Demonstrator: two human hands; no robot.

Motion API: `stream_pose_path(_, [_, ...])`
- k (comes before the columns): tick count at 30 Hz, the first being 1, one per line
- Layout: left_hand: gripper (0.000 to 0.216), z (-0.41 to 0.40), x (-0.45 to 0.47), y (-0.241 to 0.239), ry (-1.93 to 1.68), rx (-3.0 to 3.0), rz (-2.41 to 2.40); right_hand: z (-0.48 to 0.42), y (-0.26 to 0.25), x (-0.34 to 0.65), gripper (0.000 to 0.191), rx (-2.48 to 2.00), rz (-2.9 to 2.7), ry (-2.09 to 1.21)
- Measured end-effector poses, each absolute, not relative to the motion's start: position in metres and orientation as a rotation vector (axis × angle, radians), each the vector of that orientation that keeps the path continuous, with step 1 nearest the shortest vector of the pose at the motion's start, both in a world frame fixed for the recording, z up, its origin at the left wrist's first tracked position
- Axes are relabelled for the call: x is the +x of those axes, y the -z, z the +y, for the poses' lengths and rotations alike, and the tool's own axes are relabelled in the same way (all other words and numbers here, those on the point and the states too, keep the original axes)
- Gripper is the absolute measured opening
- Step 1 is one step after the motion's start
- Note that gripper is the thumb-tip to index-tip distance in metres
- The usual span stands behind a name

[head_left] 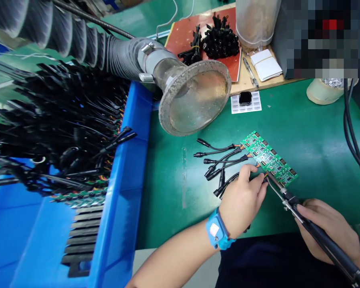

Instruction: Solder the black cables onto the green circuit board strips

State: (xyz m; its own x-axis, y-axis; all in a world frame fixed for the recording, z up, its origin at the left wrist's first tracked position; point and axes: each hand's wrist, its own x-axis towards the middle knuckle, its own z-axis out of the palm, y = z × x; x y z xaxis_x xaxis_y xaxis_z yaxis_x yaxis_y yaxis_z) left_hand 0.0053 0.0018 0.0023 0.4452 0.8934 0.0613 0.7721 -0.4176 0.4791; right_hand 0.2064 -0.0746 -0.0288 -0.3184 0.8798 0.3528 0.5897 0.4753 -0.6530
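My left hand (243, 198) wears a blue wrist strap (217, 231) and pinches a black cable (228, 182) against the near edge of a green circuit board panel (268, 158). My right hand (328, 228) grips a black soldering iron (312, 228); its tip touches the board edge right beside my left fingertips. Several black cables (219, 158) with connectors fan out leftward from the board on the green mat (303, 124).
A grey fume extraction hose ends in a funnel (195, 100) above the mat. A blue bin (120, 200) on the left holds many black cables (60, 124). At the back lie a red board with black connectors (219, 40), white pads (265, 64), a label sheet (246, 102) and a plastic container (256, 22).
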Motion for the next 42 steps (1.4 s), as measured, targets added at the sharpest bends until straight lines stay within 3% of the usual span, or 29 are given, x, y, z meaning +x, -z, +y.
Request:
stream_pose_path(12, [0.024, 0.007, 0.003, 0.0, -0.475, 2.279, 1.357, -0.072, 0.025, 0.208, 0.043, -1.199, -2.018, -0.561])
stream_pose_path(20, [0.022, 0.007, 0.003, -0.003, -0.462, 2.302, 1.379, -0.076, 0.02, 0.214, 0.052, -1.094, -1.774, -0.5])
stream_pose_path(42, [0.013, 0.01, 0.012, 0.006, -0.462, 2.356, 1.477, -0.072, 0.017, 0.211, 0.048, -1.101, -1.906, -0.484])
